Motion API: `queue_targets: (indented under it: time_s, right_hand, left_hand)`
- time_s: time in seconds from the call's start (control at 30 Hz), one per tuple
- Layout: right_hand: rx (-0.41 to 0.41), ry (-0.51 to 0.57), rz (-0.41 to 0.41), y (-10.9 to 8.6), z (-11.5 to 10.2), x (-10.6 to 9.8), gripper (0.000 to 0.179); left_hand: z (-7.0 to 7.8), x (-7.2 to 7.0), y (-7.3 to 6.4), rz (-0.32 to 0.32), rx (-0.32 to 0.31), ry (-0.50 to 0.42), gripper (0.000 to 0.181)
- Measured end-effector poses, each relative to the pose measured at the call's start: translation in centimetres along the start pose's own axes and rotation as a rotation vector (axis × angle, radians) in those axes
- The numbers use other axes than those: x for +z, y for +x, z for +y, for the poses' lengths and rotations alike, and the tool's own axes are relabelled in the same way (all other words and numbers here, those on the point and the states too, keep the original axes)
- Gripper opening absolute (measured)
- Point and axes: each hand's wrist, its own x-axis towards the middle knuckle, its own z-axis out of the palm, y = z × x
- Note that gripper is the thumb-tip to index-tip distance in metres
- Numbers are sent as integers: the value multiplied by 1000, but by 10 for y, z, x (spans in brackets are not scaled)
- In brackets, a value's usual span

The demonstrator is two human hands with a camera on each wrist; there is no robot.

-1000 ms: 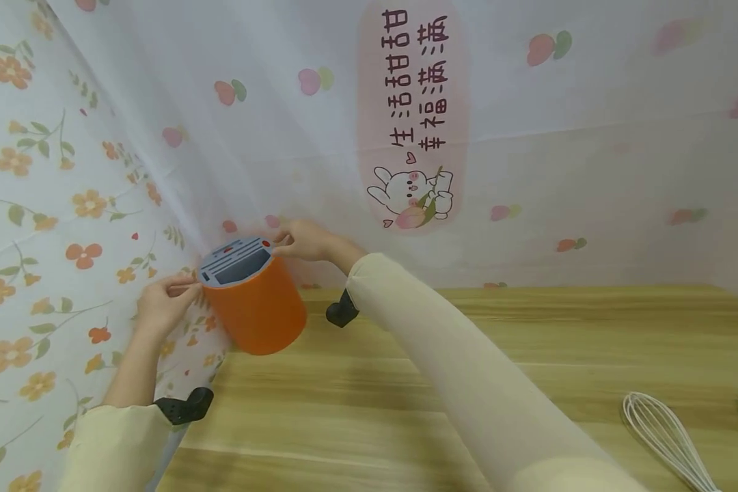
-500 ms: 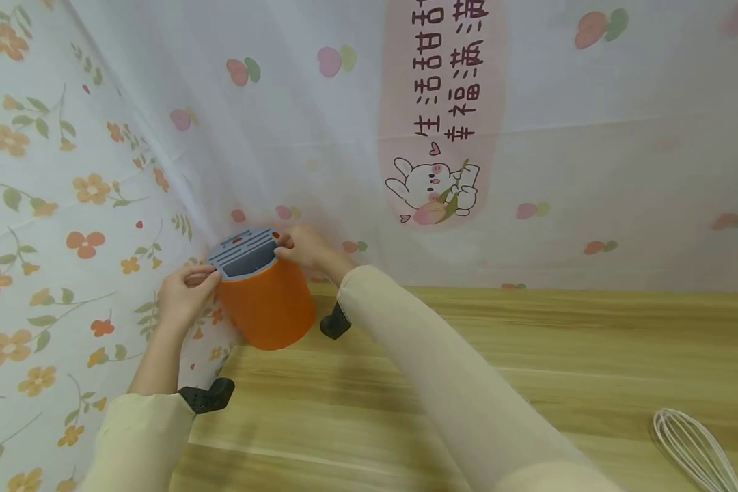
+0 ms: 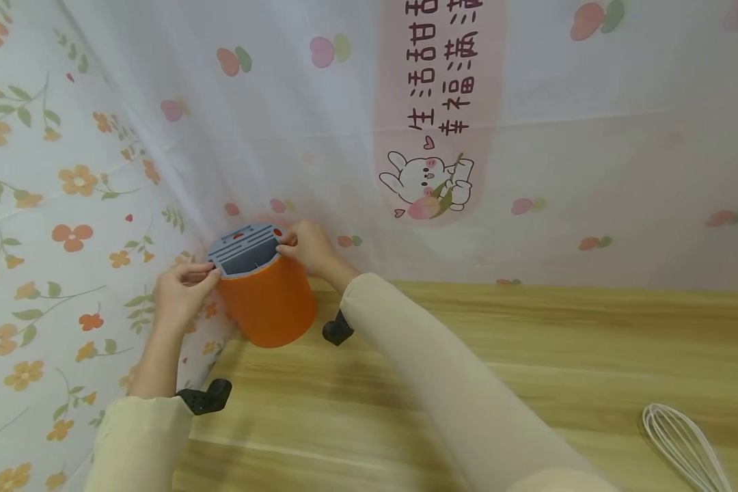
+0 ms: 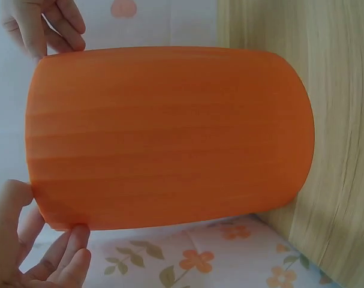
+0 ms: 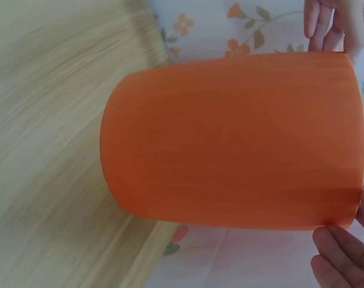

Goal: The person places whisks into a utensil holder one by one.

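Observation:
An orange, round-sided knife block (image 3: pixel 267 304) stands on the wooden table in the far left corner. Its grey slotted top (image 3: pixel 236 247) has narrow slits and one wide compartment with nothing seen in it. My left hand (image 3: pixel 181 294) pinches the left side of its upper rim. On the opposite side, my right hand (image 3: pixel 310 253) pinches the rim near a small red dot. Both wrist views show the smooth orange wall, with fingers at the rim end; in the left wrist view, the left fingers (image 4: pixel 74 252) lie against its edge.
A wire whisk (image 3: pixel 685 444) lies on the wooden table (image 3: pixel 559 355) at the lower right. Close behind the block hangs a white printed curtain (image 3: pixel 320 150), and a flowered cloth (image 3: pixel 76 239) borders it on the left.
The head view has shifted, so the block and hands appear slightly farther right and a second whisk has left the frame. Both hands stay at the block's rim.

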Motion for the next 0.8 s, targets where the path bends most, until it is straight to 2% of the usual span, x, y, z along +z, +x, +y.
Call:
queue_targets:
  time_s: [0.1,0.23,0.37,0.47,0.67,0.8]
  right_hand:
    - [20,-8,-5,-10,0,-8,25]
    - [49,-63,0,-24,3,-18,25]
    - [36,-105,17,-40,8,-28,23]
    - [30,-85,13,-53,11,-36,23]
    - [21,-102,28,-80,20,-58,24]
    - [40,-72,46,-98,26,-73,24]
  left_hand:
    - [7,4,-8,3,4,-22,38]
    - [13,11,-18,-32,-2,-47,41]
    - [21,18,-28,-66,-20,-58,44]
    - [28,24,-37,-86,-23,-53,45]
    - [45,36,-52,-131,33,-69,44]
    - [57,47,-62,-145,62,-77,40]
